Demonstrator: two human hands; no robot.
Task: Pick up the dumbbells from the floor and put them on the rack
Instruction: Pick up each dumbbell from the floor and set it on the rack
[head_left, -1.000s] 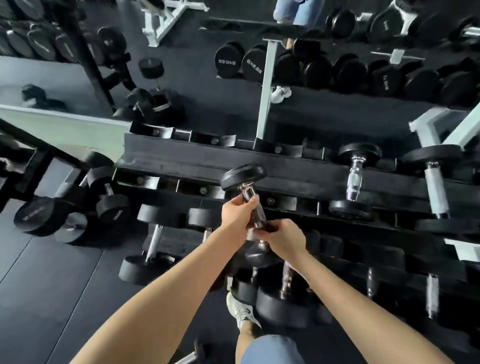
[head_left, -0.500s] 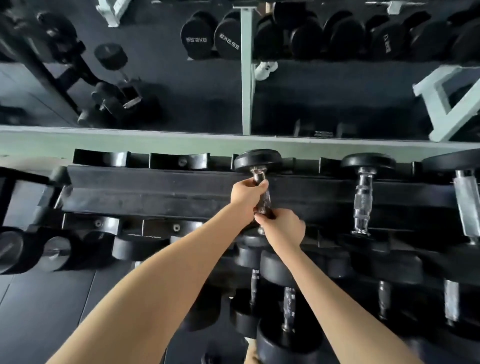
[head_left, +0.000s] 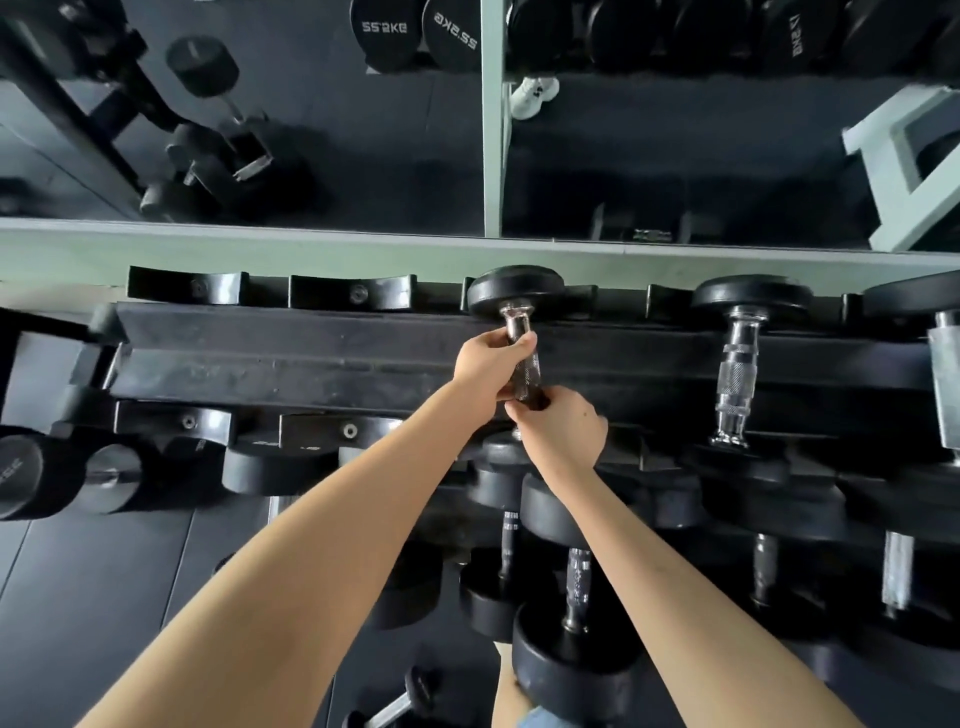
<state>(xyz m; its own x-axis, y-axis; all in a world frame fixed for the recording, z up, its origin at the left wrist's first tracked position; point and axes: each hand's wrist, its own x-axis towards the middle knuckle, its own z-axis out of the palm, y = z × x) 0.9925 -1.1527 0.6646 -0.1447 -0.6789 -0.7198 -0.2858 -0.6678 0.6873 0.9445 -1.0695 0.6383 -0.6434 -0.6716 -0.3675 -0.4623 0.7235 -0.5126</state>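
Up and away from me the black rubber-headed dumbbell with a knurled chrome handle (head_left: 514, 291) has travelled. A second ago it hung tilted over the middle tier. Now it lies across the top tier of the black steel dumbbell rack (head_left: 311, 358), its far head set down at the back edge of that tier, just beyond my fingers.

Both hands have gone with it. My left hand (head_left: 491, 366) is wrapped round the upper part of the handle, fingers (head_left: 522, 344) clamped on the chrome. My right hand (head_left: 563, 431) grips the lower end directly behind it, and the two hands touch. The near head is hidden under my right wrist, so I cannot tell whether it is bedded at the front edge.

I judge this one as good as racked. What remains is to feel the near end settle, then let go without rolling it.

Right of my fingers a matching chrome-handled dumbbell (head_left: 737, 364) rests in the next slot, apart from mine. Well below my fingers, by my leg, a small black dumbbell (head_left: 392, 709) waits on the dark floor (head_left: 104, 597), so the task is not over.
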